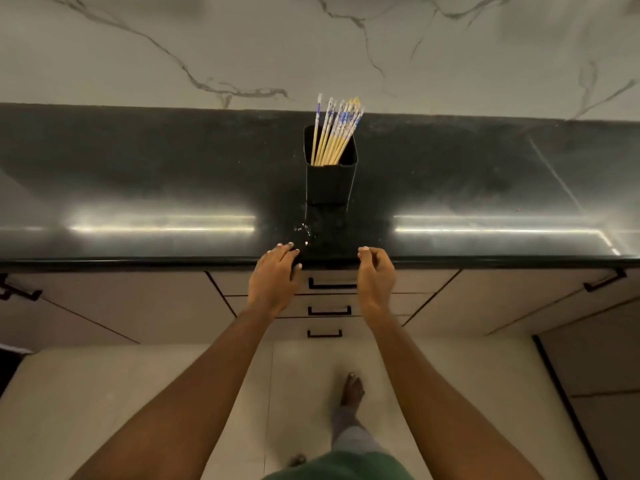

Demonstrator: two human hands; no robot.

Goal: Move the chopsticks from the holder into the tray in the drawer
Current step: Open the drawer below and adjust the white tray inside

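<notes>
Green cloth [341, 466] fills the bottom edge of the view, and beyond it a bare foot [352, 389] stands on the pale tiled floor [104, 393]. Both bare forearms reach forward over the floor toward the black countertop [138, 174]. On the left, the left hand [273, 278] is palm down, fingers loosely spread and holding nothing, its fingertips lying over the near edge of the counter. On the right, the right hand [375, 275] is turned on its side with the fingers curled gently inward; it grips nothing, and its fingertips reach the same near edge. Between the two hands, below the counter, three drawer fronts are stacked, all closed; the top drawer handle [332, 285] sits in the gap between the hands, with the other two handles nearer. A small puddle of water [303, 232] glistens on the counter just beyond the left hand. Farther back, roughly centred between the hands, the black holder [330, 185] stands upright, well apart from both hands. Inside it, the chopsticks [337, 133] lean toward the far right, yellow-shafted with blue-and-white patterned tops. Behind the counter rises a white marble-veined wall [311, 46]. No tray shows, since the drawers are shut.
</notes>
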